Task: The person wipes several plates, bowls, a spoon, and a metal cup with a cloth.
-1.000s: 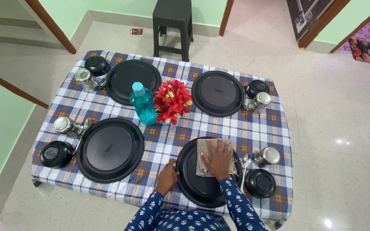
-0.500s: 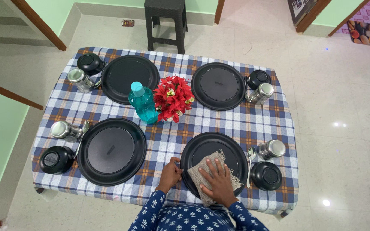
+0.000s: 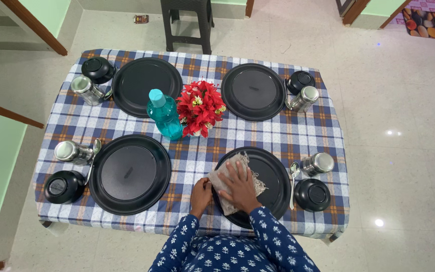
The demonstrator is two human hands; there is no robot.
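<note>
A: Head view. The right hand (image 3: 238,185) lies flat, fingers spread, pressing a coarse beige cloth (image 3: 227,177) onto the near black plate (image 3: 270,176); the cloth covers the plate's left part and overhangs its left rim. The left hand (image 3: 200,193) rests on that left rim, its grip closed lightly on the edge, thumb hidden.

B: And beside the plate?

A: A spoon (image 3: 293,177) lies just beside the right rim; a steel tumbler (image 3: 319,163) and a small black bowl (image 3: 312,194) stand near it. All rest on the checked tablecloth (image 3: 298,136) over the tabletop.

B: What is the risk?

A: In my judgement, three. A wide sweep to the right could push the plate into the spoon and nudge the tumbler over. If the left hand's hold slackens, the plate may slide on the tablecloth toward the near edge, which is close. The frayed fringe of the cloth could also catch on the rim and drag it.

B: The centre items?

A: The blue bottle (image 3: 164,115) and red flowers (image 3: 200,108) stand well apart, so they are unlikely to be disturbed.
</note>
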